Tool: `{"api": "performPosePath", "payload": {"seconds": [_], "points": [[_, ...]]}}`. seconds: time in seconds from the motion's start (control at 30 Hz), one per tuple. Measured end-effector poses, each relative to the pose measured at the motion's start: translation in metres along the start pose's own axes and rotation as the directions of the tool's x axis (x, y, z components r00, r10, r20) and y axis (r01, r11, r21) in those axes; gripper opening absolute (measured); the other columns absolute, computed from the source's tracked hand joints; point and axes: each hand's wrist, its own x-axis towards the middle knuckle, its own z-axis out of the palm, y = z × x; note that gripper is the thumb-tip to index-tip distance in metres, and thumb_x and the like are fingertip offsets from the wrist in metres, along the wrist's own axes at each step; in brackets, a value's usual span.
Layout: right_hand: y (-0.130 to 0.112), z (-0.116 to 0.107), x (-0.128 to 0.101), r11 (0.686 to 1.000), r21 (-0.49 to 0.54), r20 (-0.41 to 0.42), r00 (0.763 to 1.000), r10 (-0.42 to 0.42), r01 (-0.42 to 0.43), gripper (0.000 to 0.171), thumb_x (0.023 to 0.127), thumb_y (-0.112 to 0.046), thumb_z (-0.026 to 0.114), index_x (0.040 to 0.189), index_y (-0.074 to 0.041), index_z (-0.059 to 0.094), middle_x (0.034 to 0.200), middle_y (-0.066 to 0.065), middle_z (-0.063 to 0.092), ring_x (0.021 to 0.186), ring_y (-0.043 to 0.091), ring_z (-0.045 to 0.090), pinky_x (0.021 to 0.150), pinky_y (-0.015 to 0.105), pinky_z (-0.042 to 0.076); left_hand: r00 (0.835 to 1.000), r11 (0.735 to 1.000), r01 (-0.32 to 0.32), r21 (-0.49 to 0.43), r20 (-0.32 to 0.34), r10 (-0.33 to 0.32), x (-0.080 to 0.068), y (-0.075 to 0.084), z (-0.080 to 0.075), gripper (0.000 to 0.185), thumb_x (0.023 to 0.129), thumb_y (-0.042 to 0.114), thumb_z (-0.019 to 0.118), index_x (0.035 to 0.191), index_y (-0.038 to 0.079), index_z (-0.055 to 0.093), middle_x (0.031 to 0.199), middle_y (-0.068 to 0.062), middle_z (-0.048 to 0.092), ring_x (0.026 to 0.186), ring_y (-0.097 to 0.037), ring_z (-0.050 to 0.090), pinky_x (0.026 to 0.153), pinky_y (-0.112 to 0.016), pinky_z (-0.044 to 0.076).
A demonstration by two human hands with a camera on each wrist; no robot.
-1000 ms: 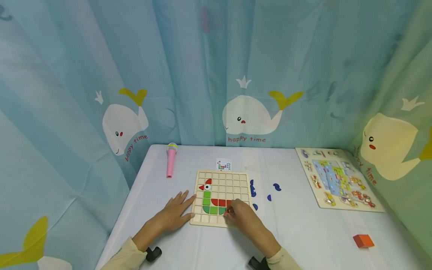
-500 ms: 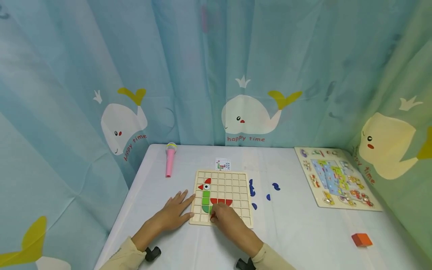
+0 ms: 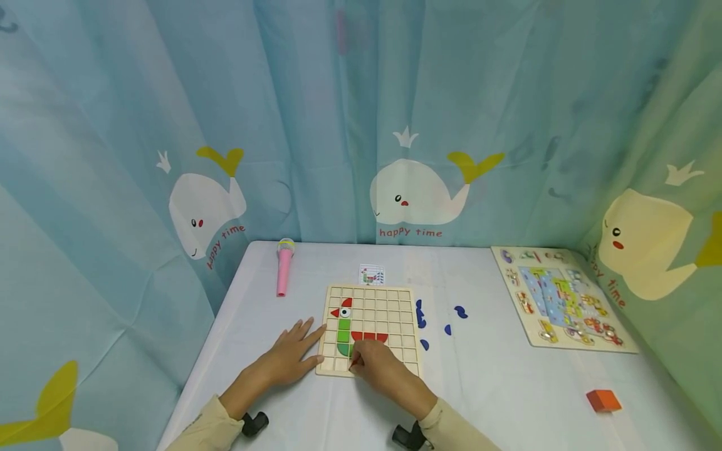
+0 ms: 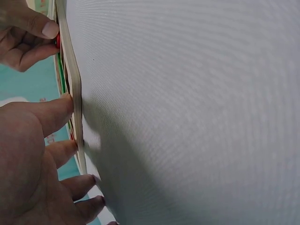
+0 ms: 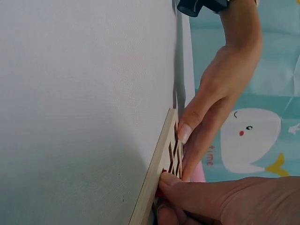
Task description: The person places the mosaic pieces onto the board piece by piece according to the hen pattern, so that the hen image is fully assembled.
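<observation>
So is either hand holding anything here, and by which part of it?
The right hand pinches a small red piece; too much of it is hidden to tell by which part. The left hand holds nothing, only touching the board.

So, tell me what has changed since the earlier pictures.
The right hand moved left over the grid board and slightly toward its near edge, pinching a red piece. The left hand stayed at the board's left edge; the blue pieces stayed put.
</observation>
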Motion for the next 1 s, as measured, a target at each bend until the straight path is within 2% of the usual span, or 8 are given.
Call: {"api": "performPosePath", "payload": {"seconds": [0.2,0.3,0.53,0.73,0.83,1.0], "points": [[0.001,-0.002,0.002,0.999,0.037,0.016,1.000,-0.010,0.009,0.012,0.090,0.001,0.081,0.087,-0.004,0.071,0.078,-0.003,0.064,0.069,0.004,0.052,0.061,0.021,0.048,1.000,1.000,-0.001,0.013,-0.001,0.001,0.000,-0.001,0.000,0.064,0.108,0.044,0.058,0.165,0.020,0.040,0.172,-0.018,0.030,0.160,-0.044,0.023,0.126,-0.066,0.021],[0.001,-0.002,0.003,1.000,0.019,0.013,1.000,-0.013,0.012,0.010,0.090,0.004,0.079,0.088,-0.004,0.072,0.079,-0.002,0.065,0.069,0.005,0.051,0.061,0.020,0.048,1.000,1.000,-0.002,0.017,-0.003,0.002,0.000,-0.001,0.000,0.064,0.108,0.044,0.058,0.165,0.019,0.040,0.172,-0.018,0.030,0.160,-0.044,0.023,0.126,-0.067,0.021],[0.001,0.002,0.002,0.999,-0.050,-0.025,1.000,-0.019,0.018,0.010,0.091,0.005,0.076,0.087,-0.004,0.075,0.080,-0.002,0.067,0.070,0.005,0.050,0.061,0.019,0.047,1.000,1.000,0.001,0.002,0.002,-0.001,0.000,0.001,-0.001,0.064,0.108,0.043,0.059,0.164,0.019,0.040,0.172,-0.018,0.030,0.160,-0.045,0.023,0.126,-0.067,0.021],[0.000,0.003,-0.003,0.980,-0.183,-0.106,0.989,-0.100,0.080,0.013,0.086,0.003,0.082,0.086,-0.007,0.073,0.080,-0.003,0.064,0.071,0.005,0.049,0.062,0.020,0.046,1.000,1.000,0.005,0.003,0.003,-0.005,0.000,0.002,-0.002,0.064,0.108,0.043,0.059,0.164,0.019,0.041,0.172,-0.018,0.030,0.160,-0.044,0.023,0.126,-0.068,0.021],[0.001,-0.001,-0.006,0.976,-0.206,-0.132,0.986,-0.105,0.077,0.014,0.086,-0.003,0.085,0.092,-0.008,0.073,0.086,-0.002,0.066,0.076,0.008,0.057,0.069,0.027,0.051,1.000,1.000,0.000,0.001,0.002,0.000,0.000,0.002,-0.002,0.064,0.108,0.043,0.059,0.164,0.019,0.040,0.172,-0.018,0.030,0.160,-0.045,0.022,0.126,-0.068,0.021],[0.013,-0.024,-0.015,0.985,-0.171,-0.169,0.985,-0.026,-0.003,0.020,0.087,-0.004,0.084,0.103,-0.009,0.074,0.098,0.002,0.066,0.088,0.016,0.059,0.079,0.040,0.051,1.000,1.000,0.003,0.000,0.002,-0.003,0.001,0.001,-0.001,0.065,0.107,0.043,0.060,0.164,0.018,0.040,0.172,-0.018,0.029,0.160,-0.044,0.022,0.126,-0.067,0.021]]}}
